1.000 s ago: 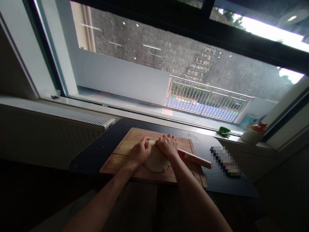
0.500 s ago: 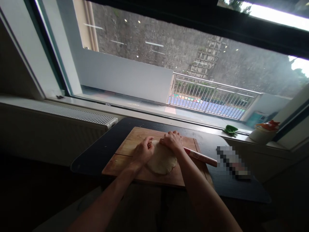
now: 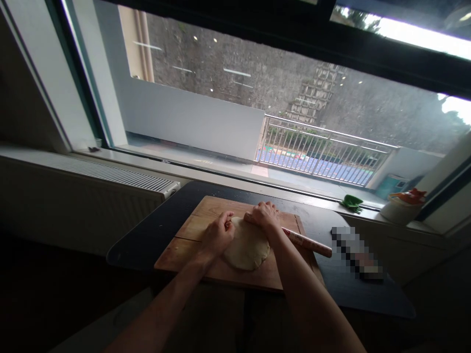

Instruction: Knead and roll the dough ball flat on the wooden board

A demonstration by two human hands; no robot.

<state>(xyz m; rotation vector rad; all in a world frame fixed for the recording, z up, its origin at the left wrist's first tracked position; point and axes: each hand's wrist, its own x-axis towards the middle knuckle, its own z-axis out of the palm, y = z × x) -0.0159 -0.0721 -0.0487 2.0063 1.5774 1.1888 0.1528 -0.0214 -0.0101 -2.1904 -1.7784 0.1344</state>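
A flat round of pale dough (image 3: 246,247) lies on a wooden cutting board (image 3: 189,220). My left hand (image 3: 219,235) is at the dough's upper left edge, its fingers curled together over the rim. At the upper right edge, my right hand (image 3: 264,215) rests on the dough with fingers bent down and the thumb toward the left; its fingertips are partly hidden. Right of my right forearm lies a rolling pin (image 3: 311,243) with a shiny reddish surface. One end of it is hidden behind the forearm, and the other reaches past the board.
The board sits on a dark table (image 3: 147,235) against the window sill. A pixelated object (image 3: 356,254) lies on the table at the right. On the sill are a green item (image 3: 352,203) and a pale pot (image 3: 401,208). A white radiator (image 3: 91,171) stands to the left.
The view has shifted slightly, so everything sits a little lower. Both hands stay at the dough's edge with barely any movement, and the rolling pin lies where it was.
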